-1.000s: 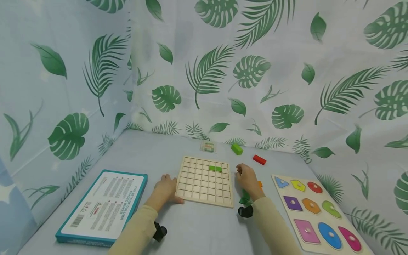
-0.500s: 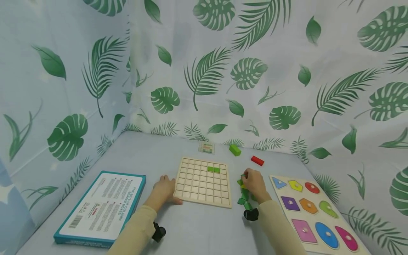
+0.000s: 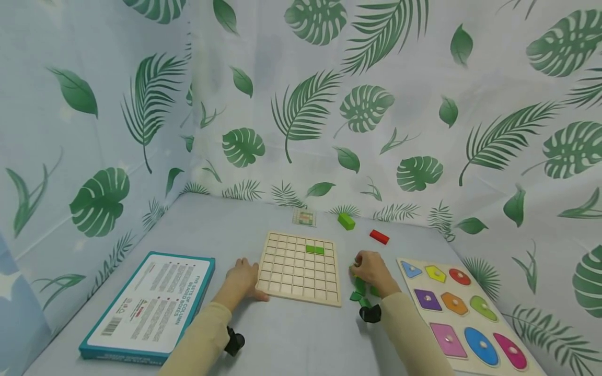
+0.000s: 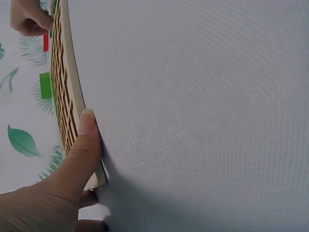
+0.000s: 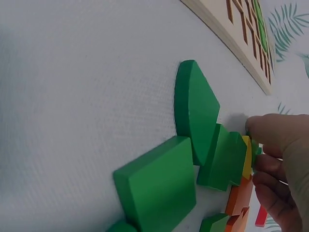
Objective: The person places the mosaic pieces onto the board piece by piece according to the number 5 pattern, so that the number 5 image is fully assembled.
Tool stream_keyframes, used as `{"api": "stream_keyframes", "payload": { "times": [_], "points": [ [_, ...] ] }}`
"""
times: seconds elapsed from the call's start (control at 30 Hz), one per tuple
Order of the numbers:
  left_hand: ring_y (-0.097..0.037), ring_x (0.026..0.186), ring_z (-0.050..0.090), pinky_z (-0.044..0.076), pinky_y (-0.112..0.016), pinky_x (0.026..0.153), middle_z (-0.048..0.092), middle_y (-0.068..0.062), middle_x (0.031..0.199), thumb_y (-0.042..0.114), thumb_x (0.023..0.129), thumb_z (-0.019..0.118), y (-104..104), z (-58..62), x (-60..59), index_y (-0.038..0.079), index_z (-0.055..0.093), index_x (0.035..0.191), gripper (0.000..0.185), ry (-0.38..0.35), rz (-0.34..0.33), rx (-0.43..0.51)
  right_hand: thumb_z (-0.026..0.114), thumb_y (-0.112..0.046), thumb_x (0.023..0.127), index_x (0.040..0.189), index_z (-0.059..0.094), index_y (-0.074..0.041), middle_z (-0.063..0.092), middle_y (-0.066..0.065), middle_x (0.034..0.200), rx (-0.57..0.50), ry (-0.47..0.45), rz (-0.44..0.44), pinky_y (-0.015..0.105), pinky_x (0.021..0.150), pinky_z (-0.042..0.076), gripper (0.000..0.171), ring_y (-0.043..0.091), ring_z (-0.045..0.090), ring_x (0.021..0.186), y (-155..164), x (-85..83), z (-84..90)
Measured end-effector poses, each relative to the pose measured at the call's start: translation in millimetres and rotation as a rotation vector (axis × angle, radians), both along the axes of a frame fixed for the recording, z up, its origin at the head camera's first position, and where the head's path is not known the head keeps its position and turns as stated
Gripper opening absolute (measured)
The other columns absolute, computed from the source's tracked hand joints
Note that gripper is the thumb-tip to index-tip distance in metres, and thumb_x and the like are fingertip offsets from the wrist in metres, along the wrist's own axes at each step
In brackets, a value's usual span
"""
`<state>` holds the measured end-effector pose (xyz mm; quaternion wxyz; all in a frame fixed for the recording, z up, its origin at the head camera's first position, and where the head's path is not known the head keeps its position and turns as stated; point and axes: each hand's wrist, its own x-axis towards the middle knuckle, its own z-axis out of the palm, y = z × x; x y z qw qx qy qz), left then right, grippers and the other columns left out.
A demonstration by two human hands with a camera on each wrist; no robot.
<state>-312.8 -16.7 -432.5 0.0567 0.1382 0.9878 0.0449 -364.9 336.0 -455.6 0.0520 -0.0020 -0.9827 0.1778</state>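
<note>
A wooden grid board [image 3: 298,266] lies on the grey table with two green squares [image 3: 315,249] set in its upper rows. My left hand [image 3: 244,279] rests at the board's near left corner; in the left wrist view its straight thumb [image 4: 82,145] presses the board's edge [image 4: 65,96]. My right hand [image 3: 369,269] sits just right of the board, over a heap of green pieces [image 3: 359,292]. In the right wrist view its curled fingertips [image 5: 270,140] pinch a small green piece [image 5: 254,146], beside a green half-round [image 5: 193,111], a green square block [image 5: 154,183] and orange pieces [image 5: 239,198].
A teal-edged box [image 3: 150,305] lies at the near left. A shape puzzle board [image 3: 463,313] with coloured pegged shapes lies at the right. Behind the grid board are a green block [image 3: 346,221], a red block [image 3: 379,236] and a small card [image 3: 304,217]. Leaf-print cloth walls the table.
My right hand has moved from the board's right edge a little to the right, onto the heap of green pieces, and closed its fingers there. The left hand has stayed put.
</note>
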Motion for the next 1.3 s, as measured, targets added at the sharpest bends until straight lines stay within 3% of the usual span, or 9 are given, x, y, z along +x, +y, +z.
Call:
{"api": "stream_keyframes", "payload": {
  "times": [0.23, 0.43, 0.8, 0.93, 1.3],
  "points": [
    [-0.032, 0.101, 0.05, 0.051, -0.043, 0.077, 0.05, -0.025, 0.107, 0.058, 0.065, 0.078, 0, 1.7, 1.7, -0.004, 0.054, 0.125, 0.089, -0.007, 0.007, 0.001, 0.073, -0.01, 0.08, 0.098, 0.064, 0.0, 0.06, 0.007, 0.081, -0.014, -0.053, 0.058, 0.028, 0.06, 0.05, 0.023, 0.017, 0.053, 0.069, -3, -2.3, 3.2],
    [-0.032, 0.101, 0.05, 0.051, -0.043, 0.077, 0.05, -0.025, 0.108, 0.059, 0.064, 0.077, 1, -2.0, 0.0, -0.003, 0.054, 0.125, 0.09, -0.006, 0.008, -0.001, 0.072, -0.006, 0.081, 0.106, 0.062, 0.001, 0.057, 0.007, 0.087, 0.018, 0.04, 0.116, 0.034, 0.071, 0.051, 0.028, 0.019, 0.052, 0.077, -7, -5.8, 0.5],
    [-0.033, 0.104, 0.05, 0.051, -0.044, 0.079, 0.05, -0.027, 0.113, 0.06, 0.065, 0.077, 0, -1.0, -1.5, -0.003, 0.053, 0.127, 0.092, -0.017, 0.016, -0.005, 0.066, 0.004, 0.081, 0.106, 0.06, 0.004, 0.058, 0.013, 0.093, -0.003, 0.282, 0.194, 0.038, 0.075, 0.051, 0.025, 0.024, 0.056, 0.083, -19, -16.0, -11.9],
    [-0.034, 0.106, 0.049, 0.051, -0.044, 0.08, 0.049, -0.027, 0.114, 0.06, 0.065, 0.076, -2, -0.6, -1.1, -0.003, 0.052, 0.128, 0.092, -0.027, 0.016, -0.008, 0.066, 0.003, 0.082, 0.108, 0.06, 0.003, 0.058, 0.014, 0.098, -0.038, 0.308, 0.179, 0.04, 0.081, 0.051, 0.026, 0.026, 0.058, 0.089, -27, -19.4, -13.7],
    [-0.035, 0.109, 0.049, 0.051, -0.044, 0.081, 0.049, -0.029, 0.119, 0.061, 0.064, 0.077, -2, -1.9, -2.5, -0.002, 0.052, 0.128, 0.094, -0.01, 0.025, -0.006, 0.065, 0.004, 0.084, 0.107, 0.059, 0.004, 0.06, 0.016, 0.1, -0.071, 0.362, 0.218, 0.043, 0.082, 0.05, 0.024, 0.028, 0.058, 0.092, -45, -28.3, -13.3]
  ]
}}
